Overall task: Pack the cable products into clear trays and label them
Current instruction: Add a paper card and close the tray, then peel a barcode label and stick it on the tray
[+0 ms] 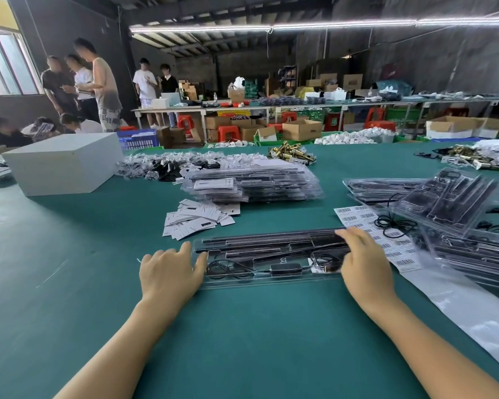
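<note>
Tray: long clear tray flat on the green tabletop, dead centre, long axis running 9 to 3 o'clock.
Contents: dark bars in the far slots, coiled cable and a small black block in the near pockets.
Left hand: at the 9 o'clock end, fingers straight and relaxed, tips touching the tray's edge — gripping nothing.
Right hand: on the 3 o'clock end, fingers slightly bent, pressing down on top, not wrapped around it.
Handling: probably light, thin plastic, springy and slick; likely to flex if lifted from one end.
Hold: best taken at both short ends, or pressed along the rim to snap shut.
Labels: barcode sheet at 2 o'clock, partly under the right hand.
Stacks: filled trays at 12 o'clock, more trays at 2 o'clock.
Cards: loose white cards at 11 o'clock.
</note>
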Demonstrator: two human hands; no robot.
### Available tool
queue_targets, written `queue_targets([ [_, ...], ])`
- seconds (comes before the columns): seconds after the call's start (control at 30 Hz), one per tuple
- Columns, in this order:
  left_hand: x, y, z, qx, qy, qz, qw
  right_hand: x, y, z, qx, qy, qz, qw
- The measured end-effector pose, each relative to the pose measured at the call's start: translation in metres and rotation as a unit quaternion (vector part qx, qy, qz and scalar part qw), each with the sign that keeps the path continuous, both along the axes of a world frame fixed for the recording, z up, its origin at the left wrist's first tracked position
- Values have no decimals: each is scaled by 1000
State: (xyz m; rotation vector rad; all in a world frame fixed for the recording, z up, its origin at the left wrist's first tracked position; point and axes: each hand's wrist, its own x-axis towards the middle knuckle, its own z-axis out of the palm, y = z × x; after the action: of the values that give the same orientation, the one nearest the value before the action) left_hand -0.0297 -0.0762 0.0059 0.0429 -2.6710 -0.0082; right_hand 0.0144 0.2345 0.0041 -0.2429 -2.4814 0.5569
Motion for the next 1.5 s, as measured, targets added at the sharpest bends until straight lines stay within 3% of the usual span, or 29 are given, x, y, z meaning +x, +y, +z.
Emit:
queue_targets([
  [0.07,-1,1,-3,59,47,-63,995,4,2,5,-76,71,-5,995],
  [0.13,1,2,-4,112,42,-153,981,6,4,8,-128,74,-22,989],
  [0.3,1,6,-10,83,-152,-272,947,1,7,14,-183,71,-48,979],
  [0.4,0,6,-11,36,-201,-247,947,2,16,14,-114,42,-90,989],
  [0.5,0,7,-8,4,-184,-216,959,5,23,13,4,-74,-154,985],
  [0.6,-3,9,-7,-14,-174,-179,968,8,26,15,29,-212,-177,961],
  [0.7,-5,4,-7,-10,-184,-145,972,6,27,14,55,-259,-184,947],
  [0.93,-4,4,-7,15,-149,-122,981,7,45,11,10,-205,-157,966],
  [1.13,-3,3,-11,56,-161,-133,976,7,45,8,73,-181,-174,965],
  [1.27,-3,3,-12,89,-159,-141,973,4,41,10,137,-216,-178,950],
  [1.4,-2,3,-12,109,-161,-147,970,4,38,14,143,-211,-181,950],
  [1.5,-1,4,-11,118,-163,-151,968,7,36,16,120,-150,-192,962],
])
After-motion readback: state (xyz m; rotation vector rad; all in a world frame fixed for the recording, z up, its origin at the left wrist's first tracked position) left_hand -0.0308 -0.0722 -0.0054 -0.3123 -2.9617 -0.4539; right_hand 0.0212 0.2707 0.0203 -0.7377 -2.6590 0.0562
